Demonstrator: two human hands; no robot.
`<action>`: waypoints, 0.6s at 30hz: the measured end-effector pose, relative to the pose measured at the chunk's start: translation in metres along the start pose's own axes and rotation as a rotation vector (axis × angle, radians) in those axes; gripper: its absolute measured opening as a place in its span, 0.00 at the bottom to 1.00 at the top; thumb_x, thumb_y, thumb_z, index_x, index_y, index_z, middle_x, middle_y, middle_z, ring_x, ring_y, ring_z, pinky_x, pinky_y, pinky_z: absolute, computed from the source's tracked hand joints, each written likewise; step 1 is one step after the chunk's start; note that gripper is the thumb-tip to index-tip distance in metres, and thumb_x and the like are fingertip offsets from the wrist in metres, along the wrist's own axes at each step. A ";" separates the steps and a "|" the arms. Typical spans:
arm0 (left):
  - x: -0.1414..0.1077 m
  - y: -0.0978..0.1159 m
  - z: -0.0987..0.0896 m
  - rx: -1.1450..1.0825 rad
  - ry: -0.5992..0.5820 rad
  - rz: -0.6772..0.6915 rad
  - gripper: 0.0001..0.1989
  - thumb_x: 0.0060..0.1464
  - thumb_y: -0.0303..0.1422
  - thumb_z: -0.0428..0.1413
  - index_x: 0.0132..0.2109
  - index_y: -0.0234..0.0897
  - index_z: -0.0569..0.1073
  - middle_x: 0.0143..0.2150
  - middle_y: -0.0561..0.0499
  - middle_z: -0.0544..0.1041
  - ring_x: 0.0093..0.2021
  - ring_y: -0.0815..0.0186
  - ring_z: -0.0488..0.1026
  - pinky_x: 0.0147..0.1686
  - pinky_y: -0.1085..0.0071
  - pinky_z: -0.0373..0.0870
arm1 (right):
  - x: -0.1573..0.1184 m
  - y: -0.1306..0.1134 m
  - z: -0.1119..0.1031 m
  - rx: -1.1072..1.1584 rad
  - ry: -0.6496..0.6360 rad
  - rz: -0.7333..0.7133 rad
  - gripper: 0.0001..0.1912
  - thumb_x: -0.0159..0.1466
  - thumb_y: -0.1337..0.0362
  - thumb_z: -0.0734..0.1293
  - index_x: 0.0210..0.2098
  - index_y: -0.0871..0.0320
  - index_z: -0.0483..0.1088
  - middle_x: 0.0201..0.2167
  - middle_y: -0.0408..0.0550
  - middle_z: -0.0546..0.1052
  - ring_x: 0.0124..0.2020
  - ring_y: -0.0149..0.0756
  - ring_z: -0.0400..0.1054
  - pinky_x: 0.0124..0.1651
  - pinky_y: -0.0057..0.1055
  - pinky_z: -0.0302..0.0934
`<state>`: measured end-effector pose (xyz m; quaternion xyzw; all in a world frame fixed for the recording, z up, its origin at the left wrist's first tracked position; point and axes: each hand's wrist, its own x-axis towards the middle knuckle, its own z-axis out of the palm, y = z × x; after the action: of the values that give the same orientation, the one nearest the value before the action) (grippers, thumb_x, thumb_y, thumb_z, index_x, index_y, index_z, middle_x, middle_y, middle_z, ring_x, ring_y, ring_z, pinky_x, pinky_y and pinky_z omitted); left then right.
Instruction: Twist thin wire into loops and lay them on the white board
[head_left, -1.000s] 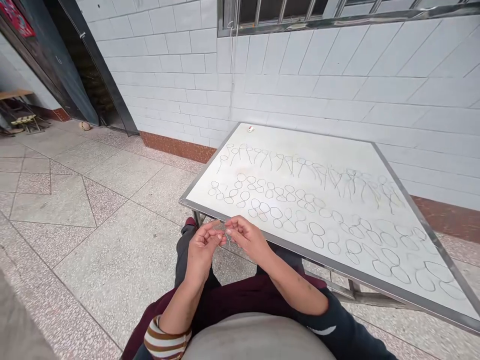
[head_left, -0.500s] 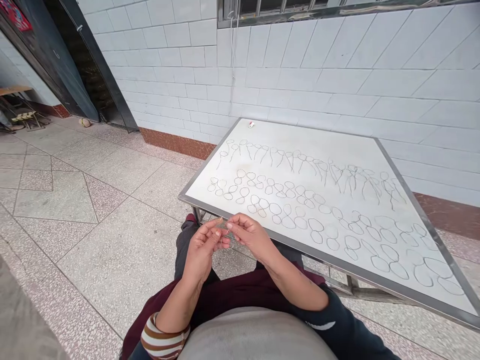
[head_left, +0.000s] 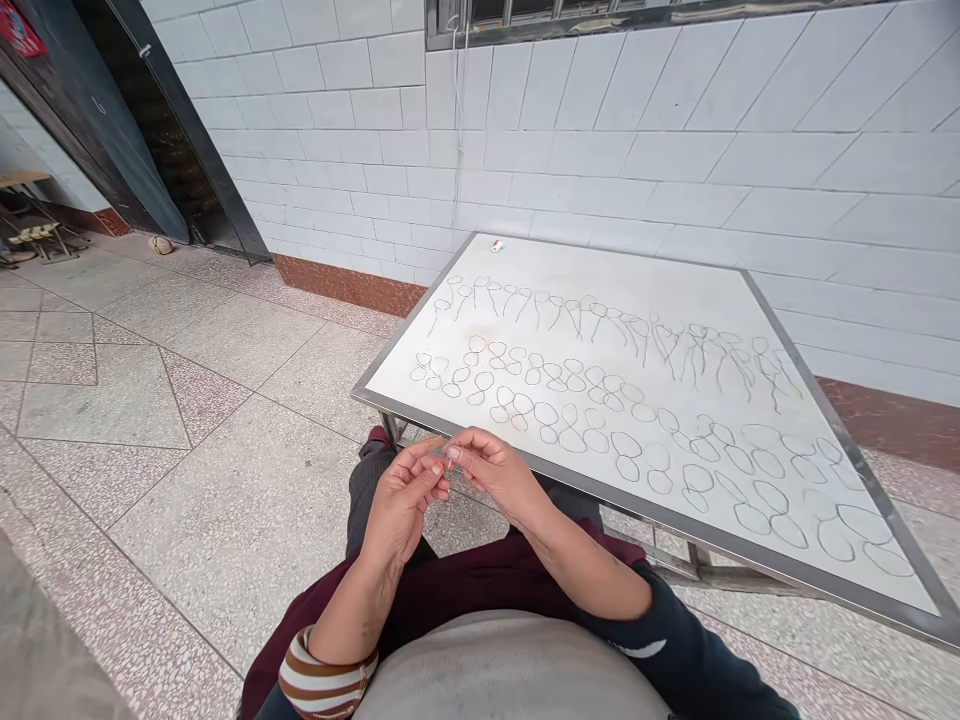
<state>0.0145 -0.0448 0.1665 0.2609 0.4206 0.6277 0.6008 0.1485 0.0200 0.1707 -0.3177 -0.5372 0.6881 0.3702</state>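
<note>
We see the left hand (head_left: pixel 401 495) and the right hand (head_left: pixel 491 470) meeting over the lap, just below the near edge of the white table (head_left: pixel 660 300), fingertips pressed together on a short piece of thin wire (head_left: pixel 448 465). Each hand pinches it between thumb and fingers, but the wire is so fine and so covered by the fingers that we cannot make out its shape or how far it runs. On the table lie 2 bands of wire pieces: a far row of twisted wire stems (head_left: pixel 600 325) and a nearer spread of wire loops (head_left: pixel 622 440); their outlines blur toward the right end, where the tabletop is cut off by the frame. A small pale object (head_left: pixel 497 245) at the far corner is too tiny to identify.
</note>
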 end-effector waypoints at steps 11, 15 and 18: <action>-0.001 -0.001 0.001 0.029 -0.023 0.042 0.22 0.45 0.27 0.67 0.50 0.38 0.76 0.28 0.55 0.74 0.31 0.74 0.69 0.37 0.76 0.65 | 0.002 0.006 -0.002 0.149 -0.099 0.115 0.15 0.56 0.51 0.72 0.32 0.57 0.75 0.25 0.41 0.70 0.22 0.24 0.54 0.23 0.26 0.41; -0.002 -0.001 0.002 -0.017 -0.040 0.007 0.21 0.48 0.29 0.65 0.51 0.37 0.76 0.35 0.51 0.77 0.30 0.73 0.70 0.33 0.76 0.67 | 0.004 0.007 -0.003 0.169 -0.144 0.146 0.15 0.58 0.51 0.72 0.32 0.57 0.76 0.25 0.41 0.71 0.23 0.24 0.58 0.23 0.25 0.41; -0.002 -0.001 0.002 -0.028 -0.040 -0.003 0.20 0.49 0.29 0.65 0.51 0.37 0.76 0.38 0.50 0.77 0.31 0.73 0.71 0.34 0.75 0.69 | 0.004 0.008 -0.004 0.196 -0.182 0.161 0.14 0.59 0.52 0.71 0.32 0.58 0.75 0.26 0.42 0.72 0.24 0.25 0.62 0.23 0.25 0.41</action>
<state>0.0172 -0.0465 0.1669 0.2643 0.4003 0.6272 0.6136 0.1484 0.0249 0.1621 -0.2583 -0.4715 0.7907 0.2930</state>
